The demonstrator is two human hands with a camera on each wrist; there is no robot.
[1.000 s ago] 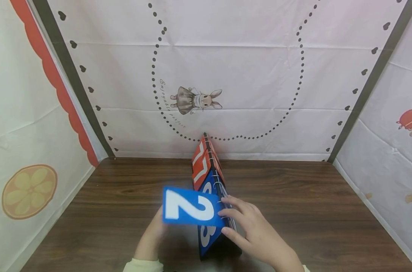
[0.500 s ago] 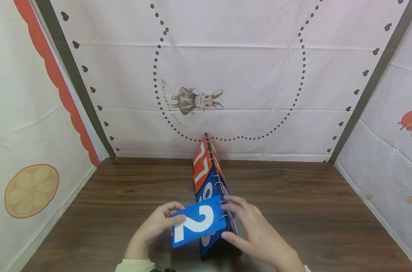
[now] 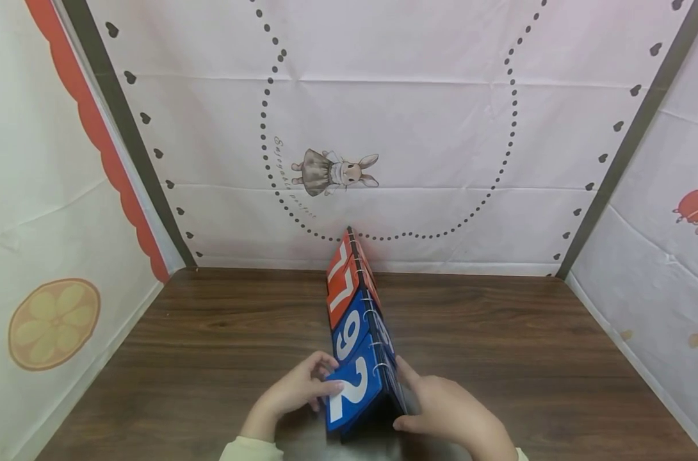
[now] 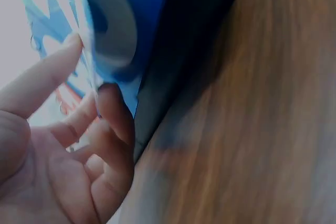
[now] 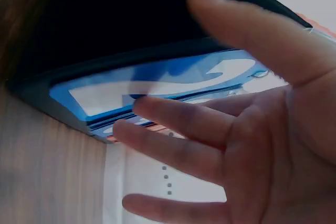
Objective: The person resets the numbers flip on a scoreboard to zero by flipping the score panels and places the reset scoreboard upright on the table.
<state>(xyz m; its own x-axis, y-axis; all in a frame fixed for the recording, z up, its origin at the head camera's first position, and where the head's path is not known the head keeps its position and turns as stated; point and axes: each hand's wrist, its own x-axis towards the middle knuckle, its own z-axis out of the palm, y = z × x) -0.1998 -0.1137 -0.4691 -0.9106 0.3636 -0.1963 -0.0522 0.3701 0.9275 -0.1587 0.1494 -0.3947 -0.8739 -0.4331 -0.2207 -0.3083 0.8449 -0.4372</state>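
A tent-shaped flip scoreboard [image 3: 342, 296] stands on the table, its ring-bound number cards running from near me toward the back wall. On its left slope, my left hand [image 3: 296, 388] pinches the free edge of the blue card with a white 2 [image 3: 360, 376], thumb on top. The left wrist view has that card's edge between thumb and curled fingers. Beyond it lies a blue card with a 6 or 9 [image 3: 349, 333]. My right hand [image 3: 451, 408] is at the right slope; in the right wrist view its fingers are spread, extended beside another blue card [image 5: 94, 98].
Two red cards [image 3: 340, 276] hang at the scoreboard's far end, close to the white printed back cloth [image 3: 430, 153]. Brown wooden tabletop [image 3: 222, 320] extends on both sides, with cloth walls at left and right.
The blue 2 card has swung down onto the left slope, guided by my left hand, covering the card beneath. My right hand has slid from the rings down to the right slope.
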